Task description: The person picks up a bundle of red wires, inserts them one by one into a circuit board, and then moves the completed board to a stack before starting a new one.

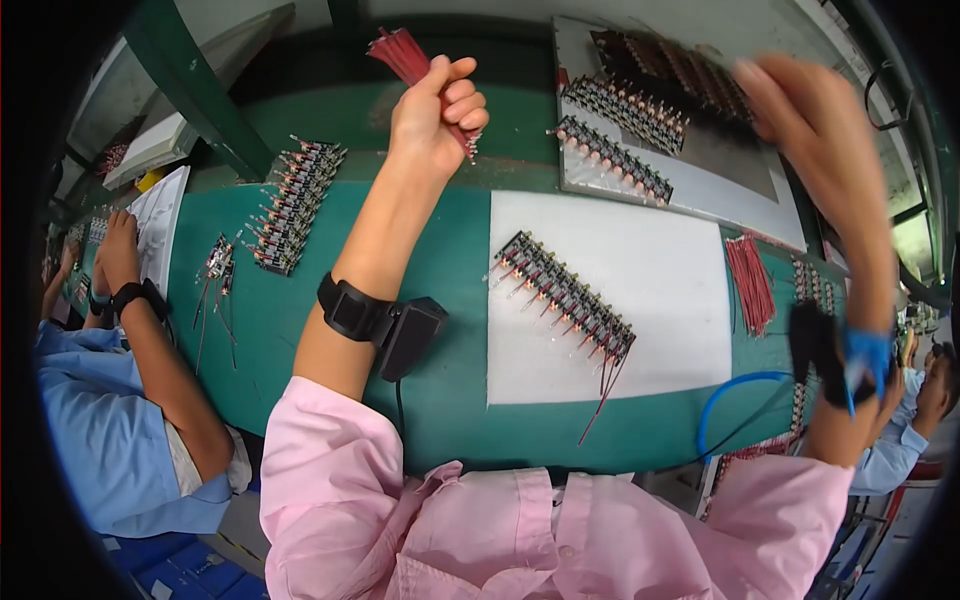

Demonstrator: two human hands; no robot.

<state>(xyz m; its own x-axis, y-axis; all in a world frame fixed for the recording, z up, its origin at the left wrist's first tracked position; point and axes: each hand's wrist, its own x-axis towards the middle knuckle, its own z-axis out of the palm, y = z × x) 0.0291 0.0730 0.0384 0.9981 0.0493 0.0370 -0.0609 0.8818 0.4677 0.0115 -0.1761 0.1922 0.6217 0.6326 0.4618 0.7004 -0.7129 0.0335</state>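
My left hand (440, 115) is raised over the far side of the bench, its fingers wrapped round a bundle of red wires (402, 55). The wire ends stick out above and below the fist. Motion smears my right hand (815, 110), which is up at the far right beside the metal tray; whether it holds anything does not show. Between my arms, a strip of small circuit boards (565, 290) lies slantwise on a white foam sheet (660, 360), with a few dark red wires trailing from its near end.
The tray (720, 205) bears more board strips (615, 160). Another strip (295, 205) and a small wired cluster (220, 260) lie left on the green mat (440, 430). Red wires (750, 285) lie right of the foam, near a blue cable (715, 405). People work at both sides.
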